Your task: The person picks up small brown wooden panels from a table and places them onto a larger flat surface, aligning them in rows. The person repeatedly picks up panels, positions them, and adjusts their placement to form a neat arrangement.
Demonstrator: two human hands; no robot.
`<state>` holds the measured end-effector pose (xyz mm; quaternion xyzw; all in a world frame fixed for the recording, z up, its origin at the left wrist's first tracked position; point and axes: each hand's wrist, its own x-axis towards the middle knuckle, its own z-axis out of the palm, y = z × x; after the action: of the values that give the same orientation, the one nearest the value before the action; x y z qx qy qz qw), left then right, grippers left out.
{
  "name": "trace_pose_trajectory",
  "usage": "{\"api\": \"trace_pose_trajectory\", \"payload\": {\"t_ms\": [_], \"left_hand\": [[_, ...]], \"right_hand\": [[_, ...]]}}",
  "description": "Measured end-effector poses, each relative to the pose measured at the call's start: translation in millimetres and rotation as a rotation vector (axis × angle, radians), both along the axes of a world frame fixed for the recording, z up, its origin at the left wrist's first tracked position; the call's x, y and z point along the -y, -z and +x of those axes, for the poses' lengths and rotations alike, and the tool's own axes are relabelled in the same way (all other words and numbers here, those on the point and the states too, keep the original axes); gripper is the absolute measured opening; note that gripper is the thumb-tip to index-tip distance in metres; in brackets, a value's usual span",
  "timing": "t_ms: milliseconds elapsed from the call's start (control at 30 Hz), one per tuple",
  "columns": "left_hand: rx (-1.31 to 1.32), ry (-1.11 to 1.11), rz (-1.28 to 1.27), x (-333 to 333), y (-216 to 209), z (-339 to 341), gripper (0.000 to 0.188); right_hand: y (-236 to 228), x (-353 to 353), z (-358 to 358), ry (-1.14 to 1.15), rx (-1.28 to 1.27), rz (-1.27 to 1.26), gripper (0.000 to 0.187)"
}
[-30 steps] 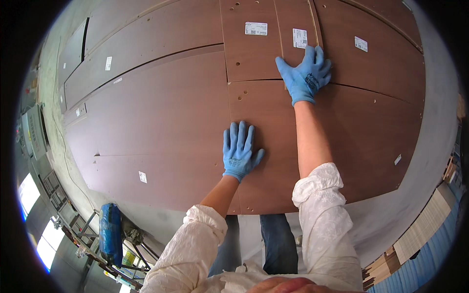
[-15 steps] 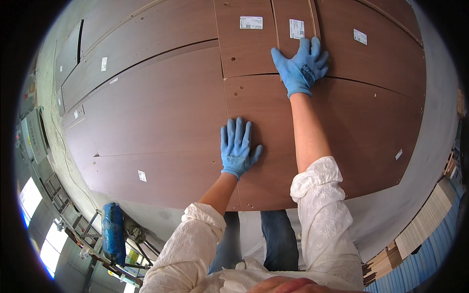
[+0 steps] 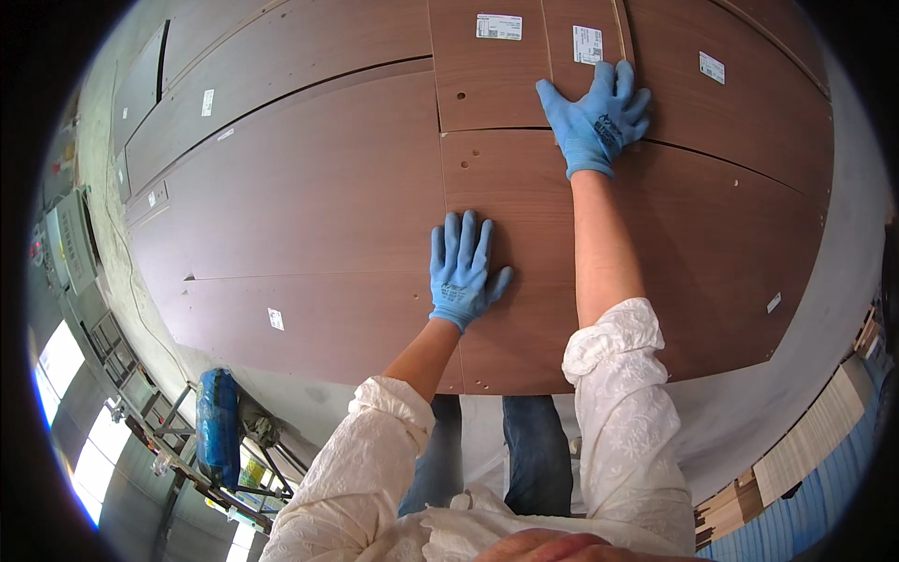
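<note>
Your left hand (image 3: 463, 281) lies open and flat on the brown panels (image 3: 534, 272) in front of you, holding nothing; your right hand (image 3: 596, 122), fingers spread and empty, spans a seam (image 3: 510, 128) near a white label (image 3: 587, 44)

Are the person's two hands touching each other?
No, a patch of brown board shows between the left hand and the right hand, which is farther from the person.

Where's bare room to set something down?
The large flat brown panel left of the blue-gloved left hand; also the darker brown panel between the right forearm and the rightmost white label. Crowded: around the blue-gloved right hand, near a rectangular white label.
</note>
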<state>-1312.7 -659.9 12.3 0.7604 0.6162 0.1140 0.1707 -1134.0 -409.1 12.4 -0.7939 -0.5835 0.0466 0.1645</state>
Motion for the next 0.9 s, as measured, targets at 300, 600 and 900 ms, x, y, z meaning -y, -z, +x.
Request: {"api": "trace_pose_trajectory", "payload": {"t_ms": [300, 600, 900], "left_hand": [[-0.006, -0.003, 0.027, -1.7, -1.2, -0.5, 0.089], [-0.020, -0.012, 0.026, -2.9, -6.6, -1.4, 0.089], [-0.020, -0.003, 0.003, -0.5, -4.3, -2.4, 0.087]], "right_hand": [[8.1, 14.5, -43.3, -0.739, 0.065, 0.157, 0.075], [27.0, 28.8, -78.8, -0.632, 0.017, 0.139, 0.065], [29.4, 33.5, -93.4, -0.531, -0.100, 0.153, 0.064]]}}
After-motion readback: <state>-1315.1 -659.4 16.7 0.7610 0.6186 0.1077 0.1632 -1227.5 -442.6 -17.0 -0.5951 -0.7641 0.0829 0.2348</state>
